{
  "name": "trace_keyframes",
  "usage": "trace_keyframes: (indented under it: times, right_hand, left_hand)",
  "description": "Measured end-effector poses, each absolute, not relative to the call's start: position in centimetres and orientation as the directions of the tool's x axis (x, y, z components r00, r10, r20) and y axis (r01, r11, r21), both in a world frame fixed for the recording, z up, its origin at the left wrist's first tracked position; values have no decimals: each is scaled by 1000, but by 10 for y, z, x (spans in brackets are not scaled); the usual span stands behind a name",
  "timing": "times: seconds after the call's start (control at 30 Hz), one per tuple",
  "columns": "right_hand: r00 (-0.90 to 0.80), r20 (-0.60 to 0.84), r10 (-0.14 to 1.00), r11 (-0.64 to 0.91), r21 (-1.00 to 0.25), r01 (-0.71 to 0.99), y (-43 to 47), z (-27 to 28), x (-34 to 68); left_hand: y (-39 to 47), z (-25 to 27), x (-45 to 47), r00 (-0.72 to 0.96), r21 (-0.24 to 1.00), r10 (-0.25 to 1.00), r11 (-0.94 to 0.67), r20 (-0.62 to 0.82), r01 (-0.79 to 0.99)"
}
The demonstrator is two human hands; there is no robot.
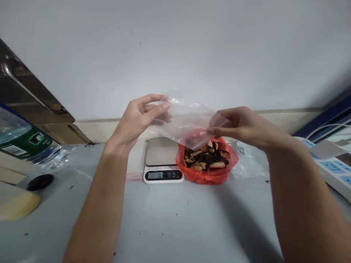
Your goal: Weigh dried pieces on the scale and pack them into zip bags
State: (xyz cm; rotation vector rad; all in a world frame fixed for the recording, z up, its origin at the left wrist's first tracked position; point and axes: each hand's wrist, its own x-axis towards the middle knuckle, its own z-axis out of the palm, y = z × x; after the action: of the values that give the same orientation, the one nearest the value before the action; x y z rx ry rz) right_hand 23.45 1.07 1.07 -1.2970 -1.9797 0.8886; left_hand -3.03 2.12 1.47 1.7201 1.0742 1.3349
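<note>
A clear plastic bag [189, 118] is stretched between my two hands, above the table. My left hand [146, 113] pinches its left end between thumb and fingers. At the other end, my right hand [236, 122] grips the bag's right edge. Below them stands a white digital kitchen scale [161, 153] with a bare plate; its display reads 0.0. Touching the scale's right side, an open red plastic bag [208, 177] holds dried brown and pale slices [207, 157], whose kind I cannot make out. The clear bag hangs partly in front of the red one.
More clear plastic bags [249, 164] lie right of the red bag. A power strip [334, 168] sits at the far right. On the left are a large water bottle [27, 142], a black lid-like disc [40, 182] and a handled dark panel [24, 80]. A wall [175, 47] rises behind.
</note>
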Motion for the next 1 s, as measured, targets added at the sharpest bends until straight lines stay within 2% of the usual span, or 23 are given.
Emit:
trace_keyframes:
  times: [0.1,0.17,0.33,0.47,0.57,0.63,0.67,0.7,0.73,0.8,0.9,1.0]
  right_hand:
    - [-392,78,917,293,-798,526,10,11,228]
    - [-415,59,908,285,-813,508,10,10,223]
    - [-278,125,952,237,-878,415,10,6,204]
    - [-198,292,936,344,-881,325,12,2,169]
    - [-187,479,858,512,-761,398,13,-4,128]
    - [-277,586,762,632,-577,517,10,-10,95]
    - [-382,596,706,686,-443,577,7,-13,78]
    - [-489,572,659,721,-295,627,2,-17,62]
    - [-595,482,643,733,-163,660,-4,-21,46]
    - [-760,248,601,784,4,621,-15,-32,20]
    - [-854,5,519,854,32,519,-28,-49,-3]
    - [-853,-66,518,855,3,519,-31,-63,-5]
  left_hand:
    - [21,16,-38,205,895,914,-391,350,217]
    - [23,14,-40,179,891,914,-398,364,217]
    - [33,9,-49,-120,915,910,-383,398,127]
    - [36,9,-77,-249,923,889,-361,384,133]
    - [35,6,-110,-371,909,839,-306,398,282]
    - [33,3,-135,-464,888,782,-237,415,395]
    - [31,2,-146,-495,880,767,-187,408,436]
    - [29,1,-156,-509,875,770,-127,384,467]
    - [26,0,-165,-501,868,794,-67,345,492]
    - [21,-1,-179,-414,841,882,37,226,539]
    - [16,-9,-193,-162,804,987,95,1,587]
    - [20,-26,-201,49,808,981,125,-187,576]
